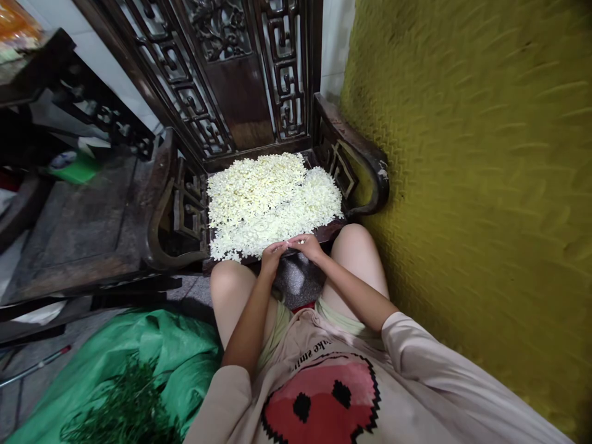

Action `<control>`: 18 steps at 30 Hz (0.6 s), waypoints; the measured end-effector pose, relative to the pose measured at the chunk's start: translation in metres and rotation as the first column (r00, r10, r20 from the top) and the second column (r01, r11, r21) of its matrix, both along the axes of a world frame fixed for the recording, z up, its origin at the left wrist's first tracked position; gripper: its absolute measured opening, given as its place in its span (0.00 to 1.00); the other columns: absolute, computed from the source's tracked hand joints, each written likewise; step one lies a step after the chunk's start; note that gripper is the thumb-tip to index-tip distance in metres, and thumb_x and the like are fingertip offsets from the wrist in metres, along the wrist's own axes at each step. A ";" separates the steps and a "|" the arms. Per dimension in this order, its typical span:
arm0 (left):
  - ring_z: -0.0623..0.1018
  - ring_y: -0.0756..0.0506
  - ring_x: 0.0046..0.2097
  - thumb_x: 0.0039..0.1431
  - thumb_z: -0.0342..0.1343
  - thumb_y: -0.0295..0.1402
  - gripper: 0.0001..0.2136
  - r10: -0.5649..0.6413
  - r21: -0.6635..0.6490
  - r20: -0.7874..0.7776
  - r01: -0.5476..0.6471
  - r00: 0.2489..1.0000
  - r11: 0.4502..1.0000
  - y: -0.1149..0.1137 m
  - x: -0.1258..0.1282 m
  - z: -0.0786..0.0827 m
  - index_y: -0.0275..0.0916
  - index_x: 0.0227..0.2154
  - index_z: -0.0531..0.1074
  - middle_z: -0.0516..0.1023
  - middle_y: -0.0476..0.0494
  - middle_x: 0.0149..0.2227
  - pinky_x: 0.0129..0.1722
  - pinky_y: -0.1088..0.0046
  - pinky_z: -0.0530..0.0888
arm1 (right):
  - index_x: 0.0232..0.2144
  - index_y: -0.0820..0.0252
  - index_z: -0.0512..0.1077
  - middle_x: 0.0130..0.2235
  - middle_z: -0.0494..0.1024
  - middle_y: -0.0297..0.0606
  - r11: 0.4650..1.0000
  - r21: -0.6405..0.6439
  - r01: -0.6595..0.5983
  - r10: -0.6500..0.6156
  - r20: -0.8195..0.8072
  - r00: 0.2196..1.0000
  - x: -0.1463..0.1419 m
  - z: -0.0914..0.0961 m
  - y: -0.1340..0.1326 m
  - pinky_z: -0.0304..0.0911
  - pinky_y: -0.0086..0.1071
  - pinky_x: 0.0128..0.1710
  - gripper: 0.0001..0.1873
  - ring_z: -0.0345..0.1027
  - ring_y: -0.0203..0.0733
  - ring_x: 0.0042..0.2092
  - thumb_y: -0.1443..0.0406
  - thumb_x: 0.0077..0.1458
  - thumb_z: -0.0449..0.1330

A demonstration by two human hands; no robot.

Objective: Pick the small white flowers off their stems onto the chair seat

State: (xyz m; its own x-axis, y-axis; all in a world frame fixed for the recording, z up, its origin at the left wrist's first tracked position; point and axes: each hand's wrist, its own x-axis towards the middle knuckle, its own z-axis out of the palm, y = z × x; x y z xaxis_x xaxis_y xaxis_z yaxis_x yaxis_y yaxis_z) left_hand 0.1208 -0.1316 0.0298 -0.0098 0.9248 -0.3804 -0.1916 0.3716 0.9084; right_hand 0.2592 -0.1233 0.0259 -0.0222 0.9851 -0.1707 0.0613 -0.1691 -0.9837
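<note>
Just over the front edge of the wooden chair seat, my left hand and my right hand meet at the fingertips. Both are closed in a pinch on a tiny pale thing that looks like a white flower. Another small white blossom shows at the fingers of my right hand. Right beyond my hands, a thick layer of white and pale yellow flowers covers most of the dark carved chair's seat. Fine detail between the fingertips is too small to make out.
A yellow textured sheet stands close on the right. To the left are a second wooden chair and a bright green container. Green leafy stems lie on a green sack at lower left. Curved armrests flank the flowers.
</note>
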 end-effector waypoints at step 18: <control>0.60 0.55 0.20 0.35 0.64 0.40 0.14 0.008 -0.060 0.055 -0.004 0.998 0.998 0.003 -0.002 -0.017 0.34 0.24 0.75 0.63 0.54 0.14 0.24 0.76 0.58 | 0.25 0.62 0.76 0.29 0.78 0.39 1.000 0.013 0.014 -0.014 0.025 1.000 -0.002 0.000 -0.001 0.63 0.33 0.38 0.13 0.71 0.41 0.34 0.59 0.37 0.64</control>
State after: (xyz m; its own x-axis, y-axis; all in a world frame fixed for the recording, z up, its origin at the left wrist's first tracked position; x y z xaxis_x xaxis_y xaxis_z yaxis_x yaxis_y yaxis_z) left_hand 0.1188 -0.1285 0.0127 0.0072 0.9004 -0.4350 -0.2428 0.4236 0.8727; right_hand 0.2575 -0.1241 0.0263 -0.0044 0.9873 -0.1588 0.0837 -0.1579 -0.9839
